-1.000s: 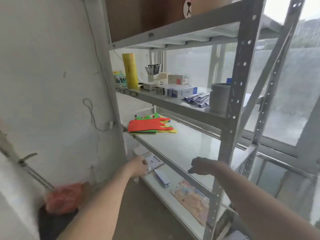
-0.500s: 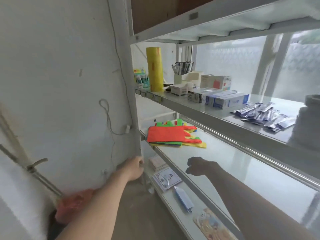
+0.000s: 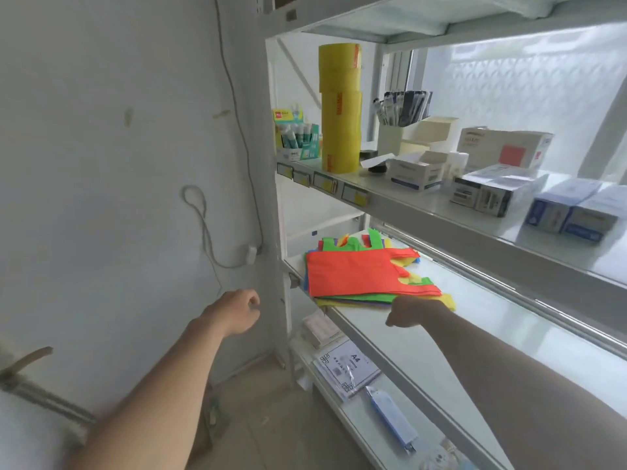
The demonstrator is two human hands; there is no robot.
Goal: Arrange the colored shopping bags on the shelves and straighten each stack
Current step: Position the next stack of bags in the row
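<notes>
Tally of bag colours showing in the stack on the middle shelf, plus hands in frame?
Bag colours visible in the stack, where layer counts can't be told:
orange, on top: 1
green: 1
yellow: 1
blue: 1
purple: 1
Total colours: 5

Hands: left hand, right hand: 2

txt: "A4" | on: paper pack (image 3: 346, 366), bottom shelf; other labels too blurred
</notes>
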